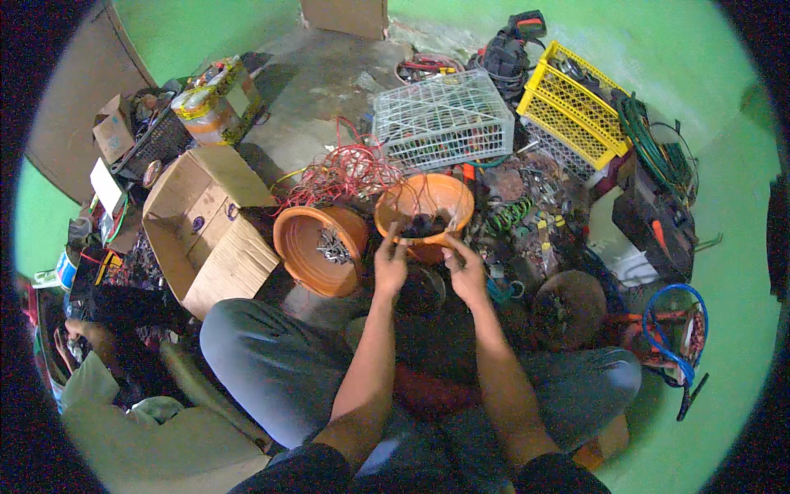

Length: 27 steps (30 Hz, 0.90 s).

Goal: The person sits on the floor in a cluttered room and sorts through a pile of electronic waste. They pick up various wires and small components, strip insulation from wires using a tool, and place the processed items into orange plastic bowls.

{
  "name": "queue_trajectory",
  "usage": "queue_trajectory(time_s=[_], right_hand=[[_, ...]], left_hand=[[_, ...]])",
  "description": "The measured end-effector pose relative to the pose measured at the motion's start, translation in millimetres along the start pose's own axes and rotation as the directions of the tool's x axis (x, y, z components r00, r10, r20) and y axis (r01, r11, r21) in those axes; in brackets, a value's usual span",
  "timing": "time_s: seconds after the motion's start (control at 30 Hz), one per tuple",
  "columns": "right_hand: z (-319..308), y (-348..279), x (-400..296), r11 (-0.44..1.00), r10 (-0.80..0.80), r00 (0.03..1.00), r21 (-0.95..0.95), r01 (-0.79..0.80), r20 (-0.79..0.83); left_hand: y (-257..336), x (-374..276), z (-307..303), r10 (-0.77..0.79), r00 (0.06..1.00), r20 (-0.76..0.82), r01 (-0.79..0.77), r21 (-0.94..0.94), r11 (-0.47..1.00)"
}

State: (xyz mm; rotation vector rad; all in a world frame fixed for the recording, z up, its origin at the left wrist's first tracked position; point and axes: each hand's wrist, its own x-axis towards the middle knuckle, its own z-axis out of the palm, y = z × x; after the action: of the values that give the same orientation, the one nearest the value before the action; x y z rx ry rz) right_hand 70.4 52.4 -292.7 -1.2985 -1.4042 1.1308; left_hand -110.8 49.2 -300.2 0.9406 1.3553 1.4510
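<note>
An orange plastic pot [453,196] with a dark heap of small things inside stands before me. At its near rim, my left hand [390,268] pinches the left side, with the index finger reaching up along the edge. My right hand [467,275] takes the same rim at the right, its fingers over the lip. Just left of this pot, a second orange pot [287,231] leans towards me and holds several metal bolts or similar small hardware [332,246]. What the dark contents are cannot be told.
Tangled red wire [345,176] lies behind the pots. An open cardboard box [203,216] is at left, a translucent crate [441,117] behind, yellow crates [574,105] at back right. Mixed scrap [534,228] and a round dark disc [569,304] lie right. Another person's hand [83,330] is far left.
</note>
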Motion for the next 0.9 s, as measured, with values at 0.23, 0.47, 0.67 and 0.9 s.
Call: queue_trajectory(time_s=[0.23,0.47,0.67,0.9], right_hand=[[-79.0,60.0,-24.1,0.928,0.271,0.865,0.353,-0.119,-0.422],[-97.4,148.9,-27.7,0.837,0.358,0.829,0.541,-0.082,-0.429],[-50.4,221.2,-85.5,0.848,-0.044,0.913,-0.499,-0.18,-0.405],[-8.2,190.9,-117.6,0.752,0.398,0.865,-0.431,-0.498,-0.304]], left_hand=[[21.9,-25.0,25.3,0.178,0.98,-0.09,-0.165,0.134,0.977],[-87.5,-113.9,100.7,0.02,0.983,0.184,-0.049,0.157,0.986],[-189.3,-157.1,76.1,-0.489,0.86,0.146,0.344,0.54,0.768],[-223.9,-161.3,44.3,-0.441,0.879,0.182,0.242,0.626,0.741]])
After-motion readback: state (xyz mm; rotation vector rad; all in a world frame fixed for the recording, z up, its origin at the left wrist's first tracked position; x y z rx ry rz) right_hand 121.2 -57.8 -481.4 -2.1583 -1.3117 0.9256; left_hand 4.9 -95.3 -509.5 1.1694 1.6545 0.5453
